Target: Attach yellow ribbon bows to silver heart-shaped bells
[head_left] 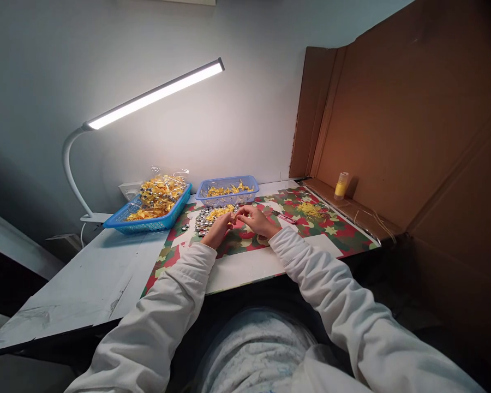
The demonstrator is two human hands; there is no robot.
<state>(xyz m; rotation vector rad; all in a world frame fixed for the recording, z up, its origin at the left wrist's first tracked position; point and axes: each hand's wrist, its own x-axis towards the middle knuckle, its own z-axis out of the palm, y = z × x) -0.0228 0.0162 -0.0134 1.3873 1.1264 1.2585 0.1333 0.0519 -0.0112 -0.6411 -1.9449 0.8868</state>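
Both fingertips meet | left hand [217,230], right hand [256,219] | grip unclear; pinched piece too small

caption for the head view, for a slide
Two hands, left hand and right hand, meet over a pile of silver beads and yellow pieces on a patterned mat, blue baskets behind.
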